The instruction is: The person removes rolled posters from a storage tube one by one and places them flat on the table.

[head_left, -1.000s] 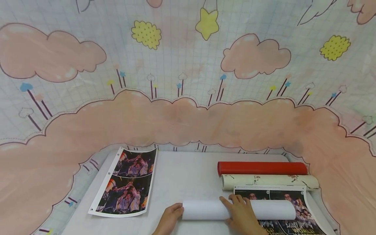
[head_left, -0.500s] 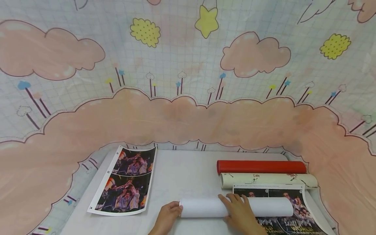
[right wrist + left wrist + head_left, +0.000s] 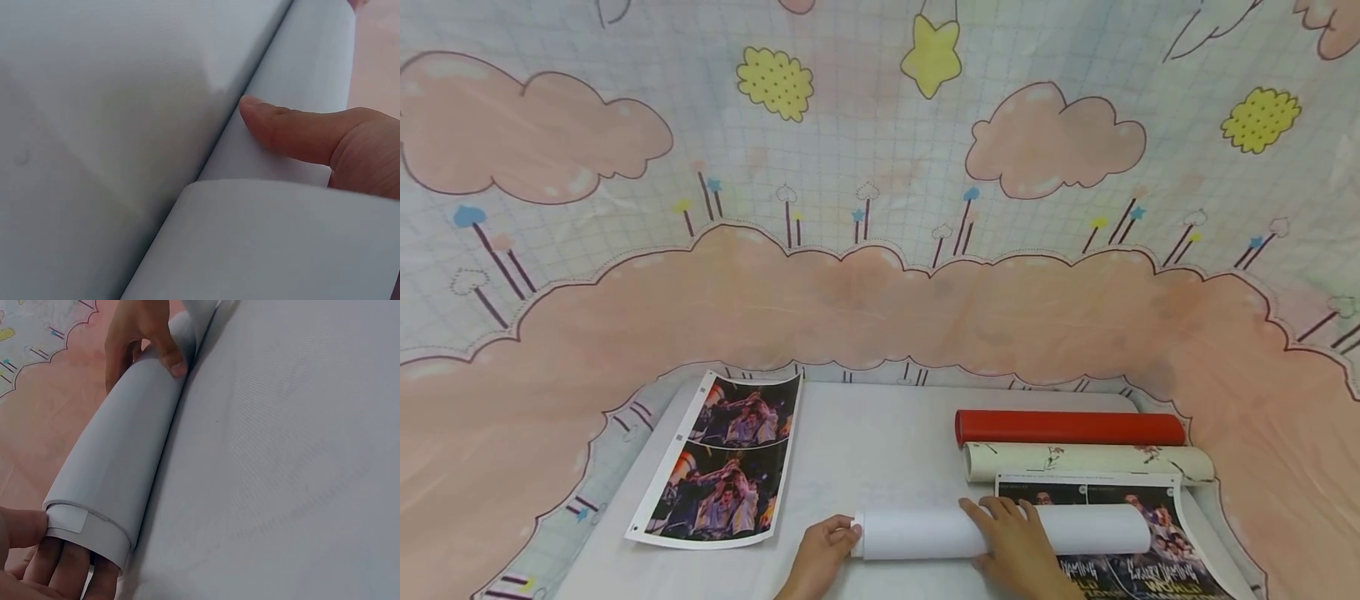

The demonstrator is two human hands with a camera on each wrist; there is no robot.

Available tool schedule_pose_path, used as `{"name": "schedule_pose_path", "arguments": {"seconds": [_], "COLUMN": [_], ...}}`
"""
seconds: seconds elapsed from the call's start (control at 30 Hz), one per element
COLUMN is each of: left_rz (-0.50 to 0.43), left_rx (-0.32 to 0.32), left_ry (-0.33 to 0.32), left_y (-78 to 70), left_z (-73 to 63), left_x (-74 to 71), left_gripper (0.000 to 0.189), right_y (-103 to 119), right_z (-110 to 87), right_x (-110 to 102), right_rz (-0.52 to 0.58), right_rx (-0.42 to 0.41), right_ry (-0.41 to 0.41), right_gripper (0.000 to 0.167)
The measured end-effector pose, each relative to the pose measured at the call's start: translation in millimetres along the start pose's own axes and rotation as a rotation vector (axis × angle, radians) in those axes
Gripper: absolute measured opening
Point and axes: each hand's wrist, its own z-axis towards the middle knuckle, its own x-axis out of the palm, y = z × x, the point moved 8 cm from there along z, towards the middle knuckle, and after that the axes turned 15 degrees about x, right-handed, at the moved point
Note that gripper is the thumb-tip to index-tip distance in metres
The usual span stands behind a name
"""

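A white paper roll (image 3: 925,533) lies crosswise at the table's front. My left hand (image 3: 816,554) pinches its left end: in the left wrist view the thumb presses outside and the fingers (image 3: 69,569) reach inside the tube. There an inner layer (image 3: 103,544) sticks out past the outer one, with a small paler rectangle (image 3: 69,519) on it. My right hand (image 3: 1011,546) grips the roll near its middle; its thumb (image 3: 294,132) lies along the paper in the right wrist view. The fingers' far side is hidden there.
Behind the roll at right lie a red roll (image 3: 1067,427) and a cream roll with a floral print (image 3: 1090,464). A printed poster (image 3: 1157,571) lies partly under the white roll. Another photo sheet (image 3: 722,500) lies flat on the white table (image 3: 865,442) at left.
My left hand has shifted slightly left and drawn the inner layer out of the roll's left end. The right hand keeps its place on the roll.
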Motion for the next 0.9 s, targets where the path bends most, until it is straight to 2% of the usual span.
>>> {"name": "schedule_pose_path", "arguments": {"seconds": [0.17, 0.23, 0.4, 0.47, 0.6, 0.7, 0.9], "left_rz": [0.041, 0.043, 0.031, 0.038, 0.055, 0.061, 0.033], "left_rx": [0.018, 0.005, -0.015, -0.002, 0.006, -0.014, -0.031], "left_ry": [-0.026, -0.029, 0.021, 0.038, 0.035, 0.032, 0.024], "left_y": [-0.9, 0.3, 4.7, 4.6, 5.6, 6.7, 2.1], "left_z": [2.0, 2.6, 1.8, 2.1, 1.7, 1.1, 3.0], "left_x": [-5.7, -6.6, -2.3, -0.8, -1.9, -3.5, -4.6], "left_gripper": [0.033, 0.035, 0.036, 0.034, 0.030, 0.030, 0.030], "right_y": [-1, -1, -4, -5, -7, -7, -5], "right_z": [-0.9, -1.0, -0.9, 0.1, 2.0, 2.0, -0.2], "right_x": [-3, -4, 5, 9, 13, 13, 3], "right_rz": [-0.005, 0.002, 0.003, -0.006, -0.007, 0.002, -0.012], "right_rx": [-0.003, -0.003, 0.036, 0.048, 0.039, 0.027, -0.001], "right_ry": [-0.031, -0.035, 0.031, 0.049, 0.066, 0.084, 0.040], "right_gripper": [0.075, 0.076, 0.083, 0.083, 0.078, 0.077, 0.078]}}
